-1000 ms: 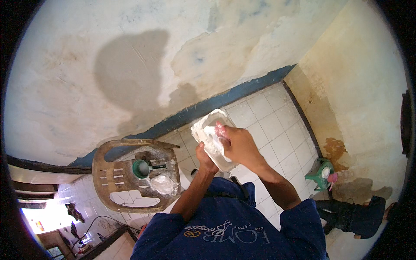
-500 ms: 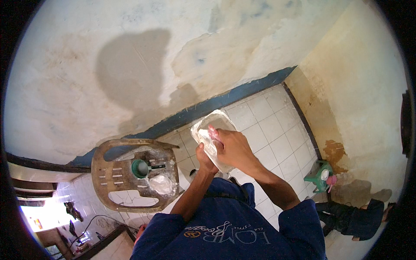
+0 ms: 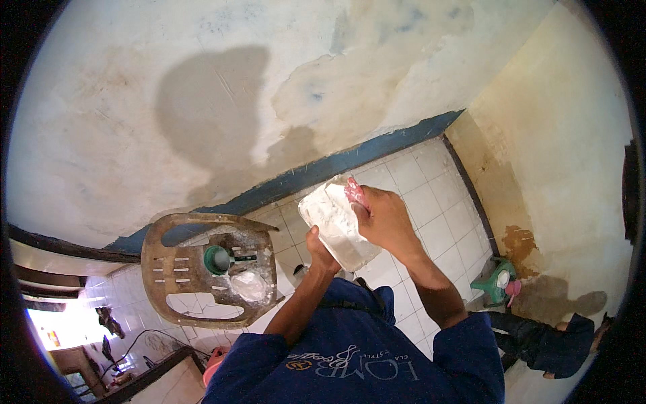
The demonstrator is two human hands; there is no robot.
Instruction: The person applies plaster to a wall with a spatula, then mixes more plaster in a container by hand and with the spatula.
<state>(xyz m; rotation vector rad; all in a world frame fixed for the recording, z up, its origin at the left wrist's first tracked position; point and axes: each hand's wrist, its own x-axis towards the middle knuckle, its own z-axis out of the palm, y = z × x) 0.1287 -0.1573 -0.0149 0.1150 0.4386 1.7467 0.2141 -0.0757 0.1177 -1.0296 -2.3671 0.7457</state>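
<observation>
My left hand (image 3: 321, 253) is closed on the near left edge of a shallow rectangular tray (image 3: 358, 254), held in front of me above the tiled floor. White paste (image 3: 328, 210) is spread thickly over much of the tray. Over the tray's right side, my right hand (image 3: 387, 219) is closed around a red scraper (image 3: 356, 192) smeared with white. Its working edge is hidden by the hand and the paste, and the fingers cover most of its lower part.
At left stands a brown plastic chair (image 3: 160, 269) bearing a green tub (image 3: 217, 260), a dark-handled tool (image 3: 243, 258) and a white bundle (image 3: 249, 286). A patchy wall (image 3: 303, 87) rises ahead. At right are a green stool (image 3: 486, 286) and another person (image 3: 565, 347).
My right hand has moved right and slightly up with the scraper, from the tray's middle to its right side. More of the white paste now shows.
</observation>
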